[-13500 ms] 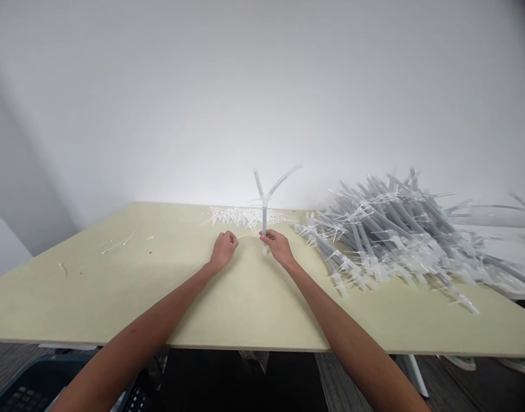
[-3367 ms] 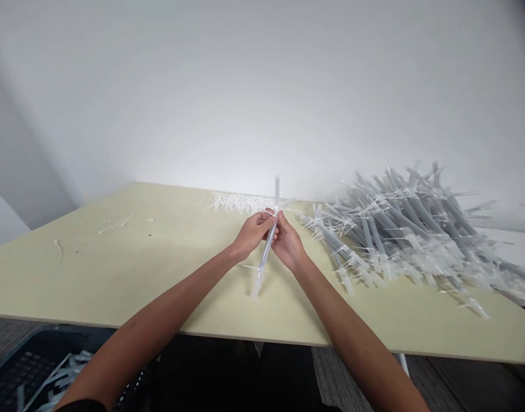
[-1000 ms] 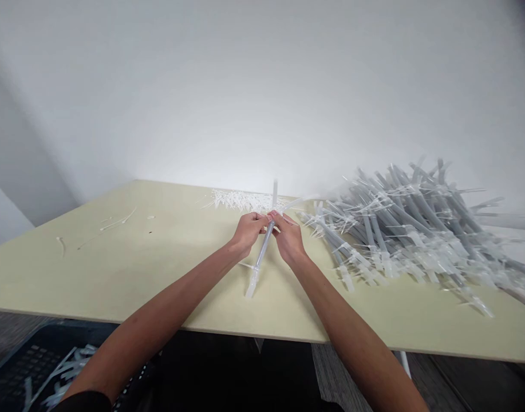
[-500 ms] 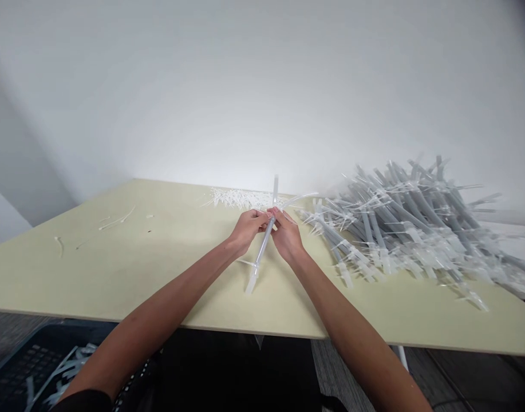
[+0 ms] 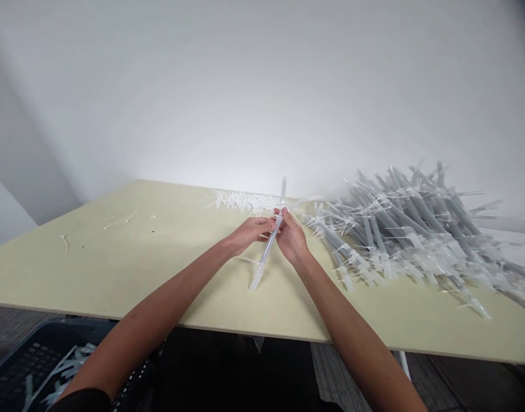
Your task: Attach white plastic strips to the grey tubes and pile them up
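Both hands meet over the middle of the pale yellow table (image 5: 116,269). My left hand (image 5: 249,232) and my right hand (image 5: 293,240) pinch the same pair of translucent grey plastic tubes (image 5: 266,254), held together as one slanted rod. Its lower end rests on the table near me and its upper end sticks up past my fingers. A thin white cable tie crosses the tubes just below my left hand. A loose heap of white cable ties (image 5: 243,201) lies just behind my hands.
A big pile of tied grey tube bundles (image 5: 408,234) covers the right side of the table. A few stray cable ties (image 5: 120,220) lie at the far left. A dark crate (image 5: 34,372) with plastic pieces sits on the floor at lower left.
My hands and the tubes have shifted slightly to the right. The free white strand that stuck out to the right of my right hand is no longer seen there.
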Demonstrator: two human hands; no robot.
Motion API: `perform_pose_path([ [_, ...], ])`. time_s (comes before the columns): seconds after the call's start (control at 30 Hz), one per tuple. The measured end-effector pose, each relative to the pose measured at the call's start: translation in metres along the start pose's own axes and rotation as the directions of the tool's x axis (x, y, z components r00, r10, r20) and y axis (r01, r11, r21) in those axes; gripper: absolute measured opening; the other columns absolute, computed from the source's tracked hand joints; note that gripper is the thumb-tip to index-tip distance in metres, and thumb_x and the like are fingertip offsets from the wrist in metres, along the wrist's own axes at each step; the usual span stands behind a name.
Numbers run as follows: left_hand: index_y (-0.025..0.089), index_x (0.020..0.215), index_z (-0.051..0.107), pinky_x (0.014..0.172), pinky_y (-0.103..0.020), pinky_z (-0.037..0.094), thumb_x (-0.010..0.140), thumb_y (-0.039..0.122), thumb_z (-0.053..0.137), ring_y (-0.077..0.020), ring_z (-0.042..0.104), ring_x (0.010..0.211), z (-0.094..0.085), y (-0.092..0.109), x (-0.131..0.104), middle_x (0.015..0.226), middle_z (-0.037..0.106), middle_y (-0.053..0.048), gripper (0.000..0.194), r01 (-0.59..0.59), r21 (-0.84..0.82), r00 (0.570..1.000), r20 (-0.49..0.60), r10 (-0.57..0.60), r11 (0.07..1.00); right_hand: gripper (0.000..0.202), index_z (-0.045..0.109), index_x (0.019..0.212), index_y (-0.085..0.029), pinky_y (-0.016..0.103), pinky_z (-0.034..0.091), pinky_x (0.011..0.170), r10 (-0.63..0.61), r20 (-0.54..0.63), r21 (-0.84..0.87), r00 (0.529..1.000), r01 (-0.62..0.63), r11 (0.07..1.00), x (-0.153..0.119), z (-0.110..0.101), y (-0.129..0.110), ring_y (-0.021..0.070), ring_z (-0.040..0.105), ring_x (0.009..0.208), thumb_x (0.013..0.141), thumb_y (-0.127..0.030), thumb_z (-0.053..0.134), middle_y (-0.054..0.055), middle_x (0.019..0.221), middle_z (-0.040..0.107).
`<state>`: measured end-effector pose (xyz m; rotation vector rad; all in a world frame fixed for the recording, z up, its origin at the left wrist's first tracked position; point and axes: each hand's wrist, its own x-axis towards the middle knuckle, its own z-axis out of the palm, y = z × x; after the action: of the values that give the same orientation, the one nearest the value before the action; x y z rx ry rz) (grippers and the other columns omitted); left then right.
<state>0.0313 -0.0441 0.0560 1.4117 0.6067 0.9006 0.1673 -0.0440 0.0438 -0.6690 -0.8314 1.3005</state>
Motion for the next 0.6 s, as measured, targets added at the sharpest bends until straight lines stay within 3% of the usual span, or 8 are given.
perform_pose_path([
  [0.1, 0.013, 0.082, 0.066, 0.077, -0.032, 0.043, 0.071, 0.038, 0.066, -0.0177, 0.057, 0.085, -0.004, -0.002, 0.003, 0.094, 0.063, -0.011, 0.027, -0.004, 0.026, 1.000, 0.014, 0.004, 1.000, 0.031, 0.066, 0.087, -0.022, 0.025, 0.046, 0.063, 0.011, 0.033, -0.049, 0.999, -0.009, 0.999, 0.001, -0.003, -0.003, 0.0139, 0.058, 0.075, 0.071, -0.049, 0.064, 0.003, 0.082, 0.064],
  [0.2, 0.013, 0.087, 0.063, 0.076, -0.032, 0.044, 0.073, 0.038, 0.064, -0.0161, 0.058, 0.080, -0.010, -0.006, 0.011, 0.087, 0.062, -0.010, 0.029, -0.098, -0.032, 0.985, -0.147, 0.092, 0.995, 0.038, 0.066, 0.090, -0.020, 0.028, 0.047, 0.067, 0.121, 0.185, -0.188, 0.975, -0.086, 0.978, -0.003, -0.004, -0.004, 0.0159, 0.060, 0.077, 0.073, -0.053, 0.060, 0.006, 0.086, 0.065],
  [0.3, 0.013, 0.084, 0.059, 0.071, -0.031, 0.046, 0.072, 0.037, 0.064, -0.0124, 0.055, 0.068, -0.017, -0.010, 0.021, 0.078, 0.059, -0.005, 0.027, -0.181, -0.022, 0.922, -0.351, 0.162, 0.983, 0.035, 0.065, 0.095, -0.019, 0.030, 0.047, 0.070, 0.244, 0.289, -0.348, 0.926, -0.136, 0.927, -0.008, -0.005, -0.006, 0.0168, 0.061, 0.079, 0.071, -0.045, 0.065, 0.007, 0.085, 0.066],
  [0.4, 0.014, 0.081, 0.058, 0.065, -0.028, 0.045, 0.071, 0.037, 0.065, -0.0111, 0.054, 0.064, -0.021, -0.013, 0.029, 0.077, 0.059, -0.004, 0.026, -0.193, 0.080, 0.871, -0.446, 0.208, 0.978, 0.033, 0.065, 0.095, -0.019, 0.030, 0.047, 0.069, 0.284, 0.330, -0.414, 0.900, -0.132, 0.900, -0.008, -0.006, -0.005, 0.0176, 0.061, 0.078, 0.067, -0.036, 0.070, 0.006, 0.081, 0.066],
  [0.5, 0.016, 0.087, 0.060, 0.065, -0.027, 0.043, 0.077, 0.039, 0.056, -0.0131, 0.056, 0.069, -0.026, -0.017, 0.036, 0.083, 0.061, -0.006, 0.026, -0.195, 0.201, 0.851, -0.451, 0.267, 0.960, 0.026, 0.066, 0.086, -0.018, 0.027, 0.045, 0.062, 0.214, 0.300, -0.468, 0.930, -0.052, 0.882, 0.000, -0.012, -0.002, 0.0151, 0.060, 0.069, 0.064, -0.032, 0.071, 0.003, 0.075, 0.065],
  [0.6, 0.018, 0.095, 0.061, 0.073, -0.029, 0.042, 0.085, 0.036, 0.043, -0.0158, 0.057, 0.077, -0.036, -0.026, 0.044, 0.088, 0.063, -0.006, 0.028, -0.148, 0.404, 0.831, -0.445, 0.335, 0.903, 0.020, 0.066, 0.077, -0.020, 0.022, 0.041, 0.052, -0.048, 0.157, -0.542, 0.986, 0.126, 0.831, 0.012, -0.023, 0.000, 0.0116, 0.054, 0.060, 0.060, -0.030, 0.072, -0.001, 0.064, 0.061],
])
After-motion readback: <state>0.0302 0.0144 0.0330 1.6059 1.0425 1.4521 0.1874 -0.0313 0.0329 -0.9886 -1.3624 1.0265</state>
